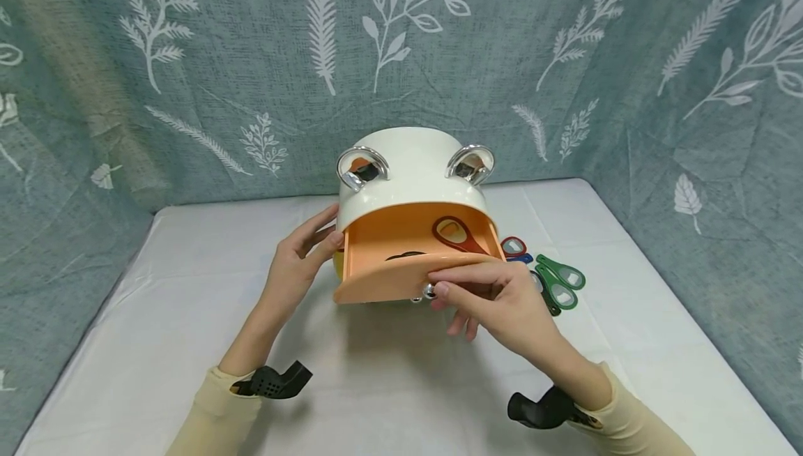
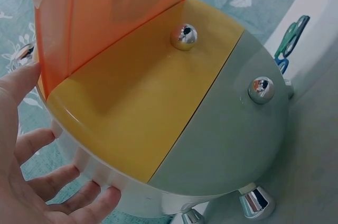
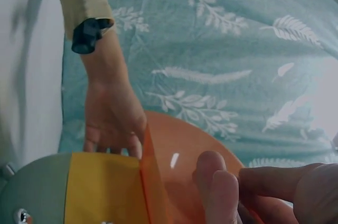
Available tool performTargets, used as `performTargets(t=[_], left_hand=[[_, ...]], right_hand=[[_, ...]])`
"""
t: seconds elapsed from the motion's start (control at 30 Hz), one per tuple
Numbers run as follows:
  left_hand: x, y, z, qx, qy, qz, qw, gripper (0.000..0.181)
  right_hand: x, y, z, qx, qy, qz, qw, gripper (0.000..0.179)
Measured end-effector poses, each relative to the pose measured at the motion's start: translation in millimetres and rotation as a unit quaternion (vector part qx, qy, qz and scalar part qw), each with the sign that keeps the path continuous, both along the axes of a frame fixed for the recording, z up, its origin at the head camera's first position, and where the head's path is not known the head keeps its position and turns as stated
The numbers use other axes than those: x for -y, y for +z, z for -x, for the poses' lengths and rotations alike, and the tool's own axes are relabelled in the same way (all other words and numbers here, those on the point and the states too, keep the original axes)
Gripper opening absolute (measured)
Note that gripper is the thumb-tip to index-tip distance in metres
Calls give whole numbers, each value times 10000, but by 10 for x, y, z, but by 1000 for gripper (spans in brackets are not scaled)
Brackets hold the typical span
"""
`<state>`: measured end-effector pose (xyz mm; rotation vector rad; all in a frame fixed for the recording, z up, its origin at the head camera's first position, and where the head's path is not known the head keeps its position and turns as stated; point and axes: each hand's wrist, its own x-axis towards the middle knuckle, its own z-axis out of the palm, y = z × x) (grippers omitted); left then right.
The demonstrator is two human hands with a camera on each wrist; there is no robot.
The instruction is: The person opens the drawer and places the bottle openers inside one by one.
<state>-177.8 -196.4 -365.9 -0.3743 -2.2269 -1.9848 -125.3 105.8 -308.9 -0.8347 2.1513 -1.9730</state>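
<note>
A rounded white cabinet [image 1: 408, 153] with two chrome eye-like rings stands on the table. Its top orange drawer [image 1: 383, 283] is pulled out; a red scissors handle [image 1: 450, 233] and a dark piece [image 1: 404, 255] show inside. My right hand [image 1: 495, 295] pinches the chrome knob [image 1: 429, 291] on that drawer's front. My left hand [image 1: 301, 254] rests against the cabinet's left side, fingers spread along the wall and thumb near the drawer's edge. Below, the yellow drawer [image 2: 137, 102] and grey-green drawer [image 2: 216, 134] are closed.
Several scissors lie on the table right of the cabinet, among them green ones [image 1: 558, 282], with a red handle [image 1: 514, 246] and a blue one [image 1: 521, 259] behind. The white tablecloth [image 1: 389, 400] spreads in front. A green leaf-patterned curtain [image 1: 263, 58] hangs behind and at the sides.
</note>
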Motion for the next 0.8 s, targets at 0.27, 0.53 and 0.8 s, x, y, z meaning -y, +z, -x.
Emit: performTargets(t=[0.27,0.53,0.8], left_hand=[[-8,-4,1,19,26,-39,10000,48],[-27,25,-8,45,37,8,10000,48],[-32,7,-27,18,38,25,10000,47]], right_hand=[[46,-71,-9,77,-88,34,9999,21],[78,-99,-31,146,-207,140,9996,22],[81,-141,-23,124,-173,201,9996,21]])
